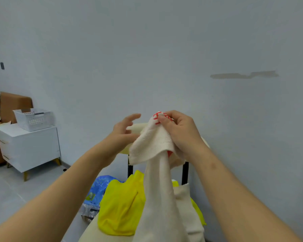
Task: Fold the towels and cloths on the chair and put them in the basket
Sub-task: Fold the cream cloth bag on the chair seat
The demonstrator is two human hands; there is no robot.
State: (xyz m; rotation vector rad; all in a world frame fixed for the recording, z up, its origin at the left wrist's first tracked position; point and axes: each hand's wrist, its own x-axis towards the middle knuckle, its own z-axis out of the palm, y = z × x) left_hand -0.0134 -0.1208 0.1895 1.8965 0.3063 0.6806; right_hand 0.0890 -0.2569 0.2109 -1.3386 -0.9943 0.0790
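Chair (184, 172) seat beneath heaped cloths (119, 206)

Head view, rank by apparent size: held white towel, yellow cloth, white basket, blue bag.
1. white towel
2. yellow cloth
3. white basket and blue bag: they look about alike. The basket is much farther from the camera and the bag is partly hidden, so they are not ranked.

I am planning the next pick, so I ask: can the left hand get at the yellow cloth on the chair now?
Probably yes. The left hand is open and holds nothing, and the yellow cloth lies below it; the white towel in the right hand covers only its right side.
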